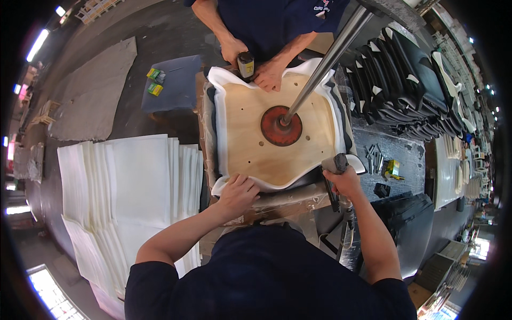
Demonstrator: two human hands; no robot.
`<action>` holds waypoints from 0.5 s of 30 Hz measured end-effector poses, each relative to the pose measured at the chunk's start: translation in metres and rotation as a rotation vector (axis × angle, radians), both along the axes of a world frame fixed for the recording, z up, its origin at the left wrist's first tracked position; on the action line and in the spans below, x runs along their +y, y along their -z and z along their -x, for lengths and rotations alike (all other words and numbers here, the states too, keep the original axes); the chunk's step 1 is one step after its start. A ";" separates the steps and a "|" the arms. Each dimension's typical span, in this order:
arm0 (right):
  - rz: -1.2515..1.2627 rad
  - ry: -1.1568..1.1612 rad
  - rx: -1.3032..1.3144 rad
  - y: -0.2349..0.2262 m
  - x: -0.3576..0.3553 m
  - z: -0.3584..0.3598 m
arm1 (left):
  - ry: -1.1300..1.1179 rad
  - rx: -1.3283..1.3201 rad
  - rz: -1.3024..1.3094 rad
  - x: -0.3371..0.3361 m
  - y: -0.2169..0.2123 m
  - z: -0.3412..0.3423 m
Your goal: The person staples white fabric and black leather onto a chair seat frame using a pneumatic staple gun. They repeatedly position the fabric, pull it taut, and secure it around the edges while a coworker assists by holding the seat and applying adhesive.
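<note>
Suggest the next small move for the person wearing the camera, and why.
I'd probably bring the handheld tool leftward toward the left hand: those fingers lie over the near edge of the white padding, while the right hand holds the tool away at the near right corner.

Your plywood panel (245,122) is pale tan, the disc (271,135) rust-red, the padding (219,138) white; foam sheets (140,176) at left, creamy white.

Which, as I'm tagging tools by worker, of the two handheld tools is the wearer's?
The grey-topped tool in the wearer's right hand, by the near right corner of the wooden panel; the other tool is at the far edge, in a co-worker's hand.
</note>
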State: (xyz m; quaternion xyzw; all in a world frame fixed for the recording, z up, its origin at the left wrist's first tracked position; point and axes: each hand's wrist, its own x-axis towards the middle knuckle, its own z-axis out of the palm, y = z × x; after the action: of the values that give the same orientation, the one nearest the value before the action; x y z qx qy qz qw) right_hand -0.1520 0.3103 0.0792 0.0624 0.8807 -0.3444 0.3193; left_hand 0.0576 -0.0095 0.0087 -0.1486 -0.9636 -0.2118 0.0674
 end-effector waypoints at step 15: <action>0.075 0.039 0.121 -0.003 -0.005 -0.041 | -0.236 0.061 -0.122 -0.004 0.039 0.027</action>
State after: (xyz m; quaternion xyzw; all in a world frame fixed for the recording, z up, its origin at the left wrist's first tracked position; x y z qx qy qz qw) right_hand -0.1115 0.3055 0.0818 0.0464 0.8836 -0.3862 0.2607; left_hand 0.0302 -0.0139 -0.0302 -0.0361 -0.9573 -0.2559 0.1299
